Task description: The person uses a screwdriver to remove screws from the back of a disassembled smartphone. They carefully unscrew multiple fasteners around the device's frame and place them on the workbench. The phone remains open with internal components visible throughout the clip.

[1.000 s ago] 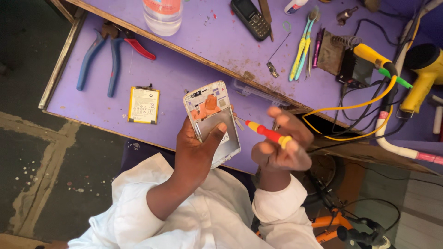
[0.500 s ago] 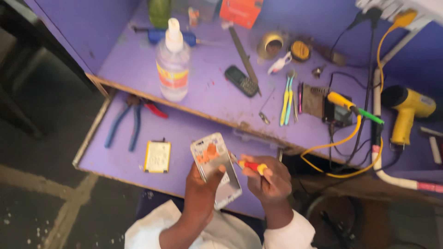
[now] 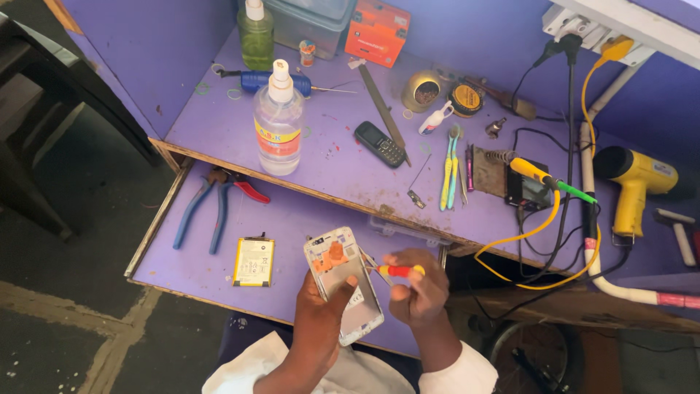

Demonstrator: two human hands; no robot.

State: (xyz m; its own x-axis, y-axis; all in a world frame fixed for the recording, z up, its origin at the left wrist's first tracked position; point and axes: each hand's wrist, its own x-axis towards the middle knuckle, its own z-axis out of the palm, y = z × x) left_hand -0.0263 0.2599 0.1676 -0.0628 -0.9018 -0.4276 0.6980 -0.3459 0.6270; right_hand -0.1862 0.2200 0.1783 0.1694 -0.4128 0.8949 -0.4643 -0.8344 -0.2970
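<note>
My left hand (image 3: 319, 321) holds an opened smartphone (image 3: 343, 281) with its back off, white frame and an orange part showing near the top. My right hand (image 3: 417, 292) grips a small red and yellow screwdriver (image 3: 397, 271), its tip touching the phone's right edge. Both hands hover over the lower purple shelf (image 3: 292, 226). A yellow phone battery (image 3: 254, 261) lies on that shelf to the left of the phone.
Blue pliers (image 3: 204, 208) and red-handled cutters (image 3: 248, 190) lie on the lower shelf. The upper bench holds a clear spray bottle (image 3: 278, 128), a black keypad phone (image 3: 379, 144), brushes (image 3: 450, 168), a soldering iron (image 3: 543, 176), a yellow heat gun (image 3: 634, 186) and cables.
The view has tilted up and back, showing more of the upper bench. The hands keep the phone and screwdriver, with the screwdriver now closer to the phone's edge.
</note>
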